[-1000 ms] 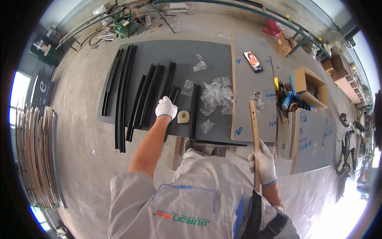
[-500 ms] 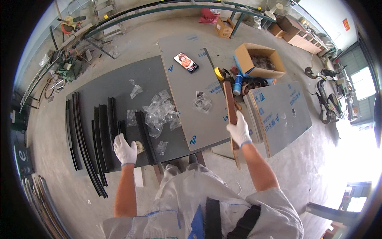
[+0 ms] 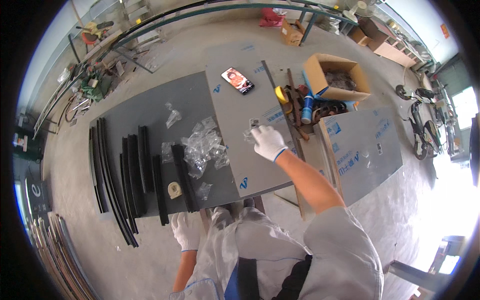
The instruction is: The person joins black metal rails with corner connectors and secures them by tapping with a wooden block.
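My right hand (image 3: 269, 143), in a white glove, reaches over the long grey panel (image 3: 240, 165). Its fingers are bent together at a small clear plastic bag (image 3: 247, 136), which they partly cover. My left hand (image 3: 185, 233), gloved too, hangs by the near edge of the dark tabletop with fingers stretched and nothing in them. Closest to it are a black channel strip (image 3: 184, 177), another black strip (image 3: 160, 190) and a cream tape roll (image 3: 174, 190). A heap of clear plastic bags (image 3: 202, 147) lies left of the panel. A lit phone (image 3: 237, 81) rests on the panel's far part.
More black strips (image 3: 132, 175) lie at the left. Right of the panel are a yellow tape roll (image 3: 281, 95), a brown strip (image 3: 292, 90), a blue can (image 3: 307, 110), an open carton (image 3: 360, 77) and stacked grey panels (image 3: 367, 145). A scooter (image 3: 420, 122) stands far right.
My right hand has let go of the brown strip and moved left to the small bag on the panel. My left hand has drawn back toward me, off the tabletop. The view has shifted slightly.
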A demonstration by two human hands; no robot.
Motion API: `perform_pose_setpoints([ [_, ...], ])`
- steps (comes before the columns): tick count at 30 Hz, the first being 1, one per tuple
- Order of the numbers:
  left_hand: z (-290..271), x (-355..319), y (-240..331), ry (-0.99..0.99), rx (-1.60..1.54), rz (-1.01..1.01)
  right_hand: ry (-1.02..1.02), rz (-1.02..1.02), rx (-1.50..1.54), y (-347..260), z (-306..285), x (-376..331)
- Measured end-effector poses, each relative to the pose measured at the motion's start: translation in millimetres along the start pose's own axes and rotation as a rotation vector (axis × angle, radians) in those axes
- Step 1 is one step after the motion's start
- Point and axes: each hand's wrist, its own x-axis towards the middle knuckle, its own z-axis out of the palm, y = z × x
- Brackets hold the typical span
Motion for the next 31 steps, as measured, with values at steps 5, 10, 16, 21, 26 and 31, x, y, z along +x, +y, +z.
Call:
perform_pose_setpoints([
  [5,4,0,11,-0.009,-0.096,0.161,0.052,0.020,-0.126,-8,15,8],
  [10,-12,32,26,-0.053,-0.132,0.144,0.286,0.310,-0.075,55,-77,2],
  [16,-25,111,1,0.070,-0.158,0.248,0.322,0.639,-0.589,164,-144,27],
  [21,-5,221,-11,0.077,0.036,0.329,0.413,0.048,0.010,-13,-94,14],
  [26,16,301,16,-0.216,0.260,0.259,-0.072,-0.427,0.190,-213,13,-44],
  [31,40,340,-8,-0.401,0.433,0.373,-0.176,-0.318,0.123,-242,108,-49],
])
